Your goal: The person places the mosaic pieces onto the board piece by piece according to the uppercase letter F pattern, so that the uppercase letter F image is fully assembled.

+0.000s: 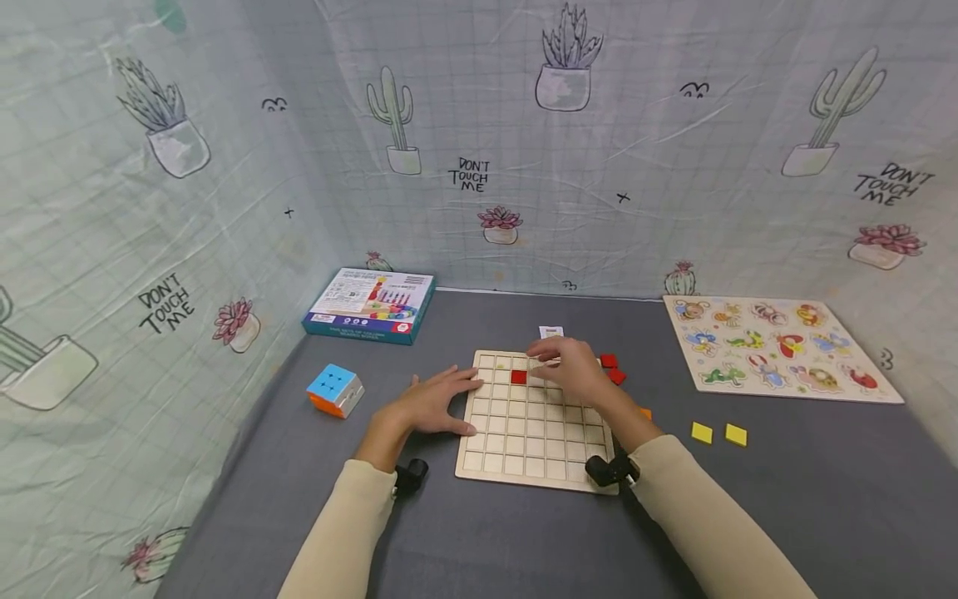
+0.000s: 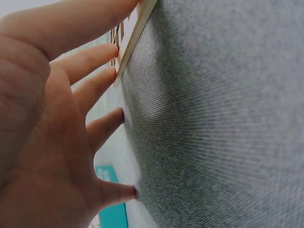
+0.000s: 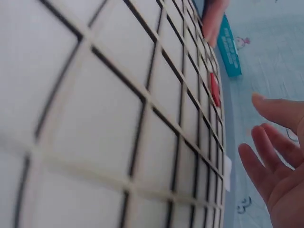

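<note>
A wooden grid board [image 1: 516, 446] lies flat on the table, with one red square tile [image 1: 519, 378] in a cell near its far edge. My left hand [image 1: 430, 405] rests along the board's left side, fingers spread; in the left wrist view the thumb [image 2: 80, 23] and nearest fingertips meet the board's edge while other fingertips touch the cloth. Over the far part of the grid is my right hand [image 1: 575, 372], just right of the red tile. The right wrist view shows its thumb [image 3: 278, 108] and fingers apart and holding nothing.
Loose red tiles [image 1: 617, 376] lie by the board's far right corner. An orange tile [image 1: 647, 413] is partly hidden behind the right forearm, and two yellow tiles [image 1: 736, 434] lie farther right. Around them are a puzzle cube [image 1: 334, 389], a game box [image 1: 367, 306] and an insect picture board [image 1: 778, 349].
</note>
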